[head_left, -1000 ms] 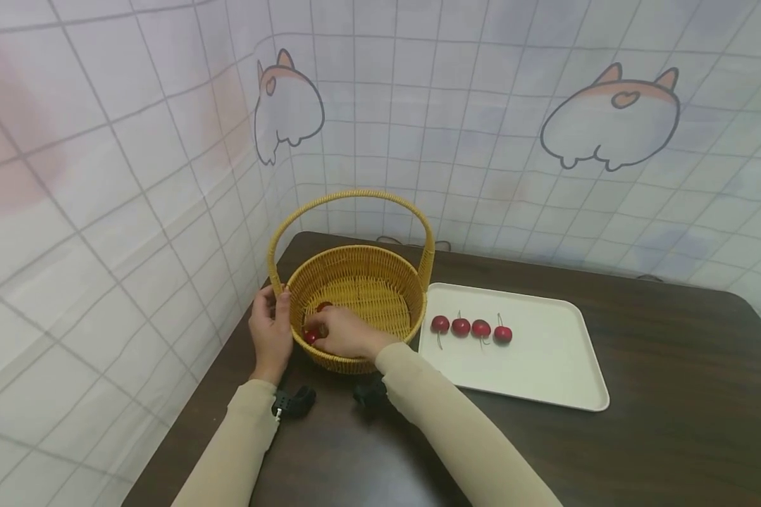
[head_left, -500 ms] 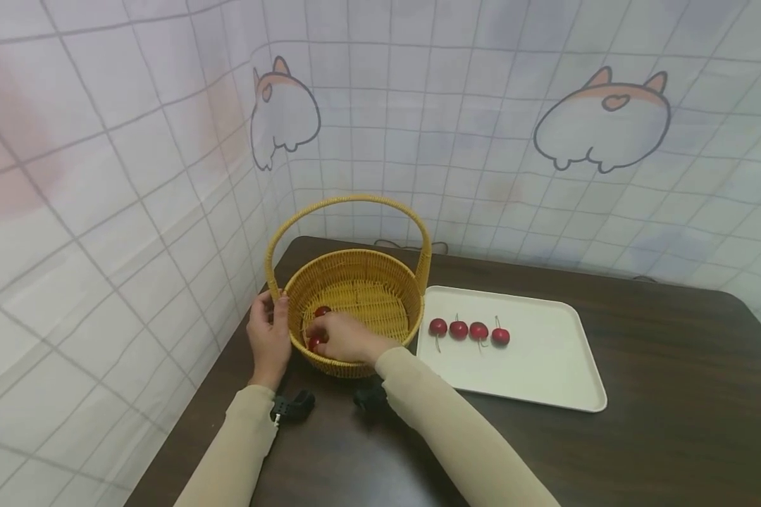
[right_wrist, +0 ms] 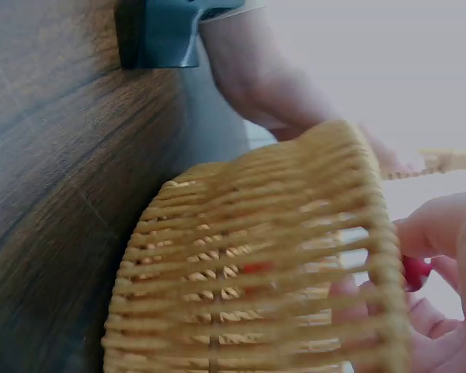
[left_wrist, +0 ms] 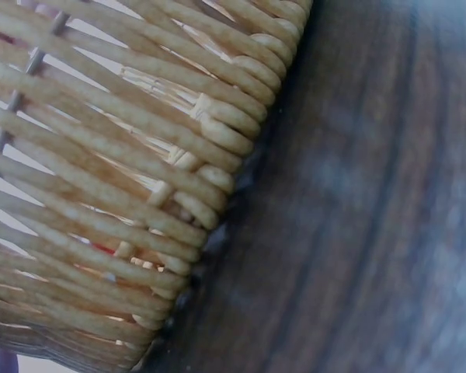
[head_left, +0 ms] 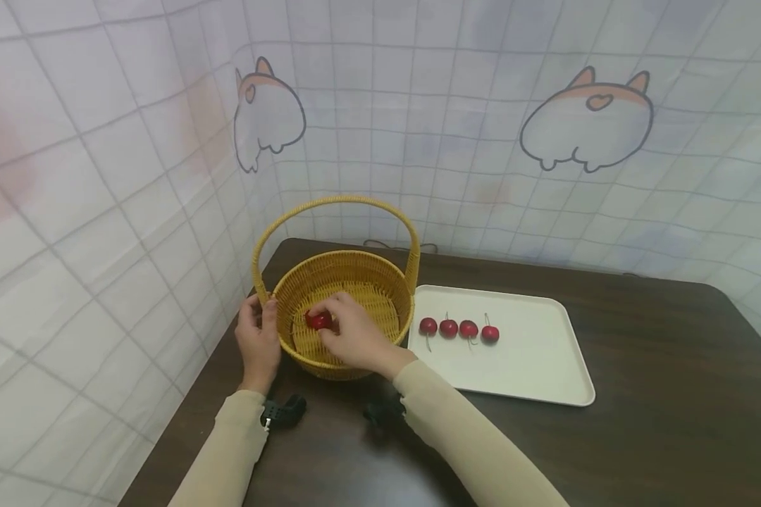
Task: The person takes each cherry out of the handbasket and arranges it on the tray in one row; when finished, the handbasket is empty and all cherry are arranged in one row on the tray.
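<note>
In the head view a round yellow wicker basket (head_left: 344,262) with a tall arched handle stands on the table. My left hand (head_left: 258,345) grips its left side at the foot of the handle, thumb over the rim. Inside the basket, my right hand (head_left: 351,332) pinches a dark red cherry (head_left: 319,320) between thumb and fingers. The right wrist view has that cherry (right_wrist: 416,272) just past the rim, with another patch of red showing through the weave. From the left wrist, the basket's woven wall (left_wrist: 124,171) fills much of the view and hides the left fingers.
Right of the basket lies a white rectangular tray (head_left: 533,359), close against it. Several stemmed cherries (head_left: 448,328) sit in a row on its left half. The dark wooden table (head_left: 666,394) meets a grid-patterned cloth wall (head_left: 456,155) at the back and left.
My right hand has risen a little off the basket's front left floor with a cherry in its fingers. My left hand keeps its hold on the basket. The head view has shifted slightly right.
</note>
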Available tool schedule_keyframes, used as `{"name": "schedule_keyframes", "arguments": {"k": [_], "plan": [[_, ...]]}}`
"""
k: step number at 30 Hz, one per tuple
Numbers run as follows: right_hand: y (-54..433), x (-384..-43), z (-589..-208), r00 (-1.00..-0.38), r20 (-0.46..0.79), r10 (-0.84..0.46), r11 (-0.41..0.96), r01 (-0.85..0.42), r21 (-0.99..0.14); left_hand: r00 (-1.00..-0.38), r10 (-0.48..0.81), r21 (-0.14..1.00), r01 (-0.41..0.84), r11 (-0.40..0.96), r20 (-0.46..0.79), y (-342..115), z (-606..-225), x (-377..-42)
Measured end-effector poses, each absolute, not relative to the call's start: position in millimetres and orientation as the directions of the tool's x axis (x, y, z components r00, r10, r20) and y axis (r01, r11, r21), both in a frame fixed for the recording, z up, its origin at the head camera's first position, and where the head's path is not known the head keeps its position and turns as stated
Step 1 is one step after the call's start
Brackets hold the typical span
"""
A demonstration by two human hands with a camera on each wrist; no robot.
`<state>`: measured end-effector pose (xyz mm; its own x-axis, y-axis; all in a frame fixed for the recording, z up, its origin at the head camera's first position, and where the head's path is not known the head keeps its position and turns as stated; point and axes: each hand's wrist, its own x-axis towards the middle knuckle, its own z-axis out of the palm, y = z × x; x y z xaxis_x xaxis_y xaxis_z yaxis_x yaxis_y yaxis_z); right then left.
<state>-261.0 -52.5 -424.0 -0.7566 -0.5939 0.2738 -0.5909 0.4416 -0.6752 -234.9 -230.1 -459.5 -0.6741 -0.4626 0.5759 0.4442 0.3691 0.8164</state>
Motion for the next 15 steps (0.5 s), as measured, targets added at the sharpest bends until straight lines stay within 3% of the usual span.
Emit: {"name": "schedule_keyframes", "arguments": {"k": [10, 15], "plan": [[-1, -252, -420, -0.818, 0.335, -0.468, 0.358, -0.522, -0.775, -0.694, -0.462, 0.831, 0.406, 0.381, 0.552, -227, -464, -234], [30, -249, -421, -0.845, 0.368, -0.387, 0.219, -0.472, -0.854, -0.693, -0.467, 0.832, 0.406, 0.377, 0.549, -224, -462, -234]]}}
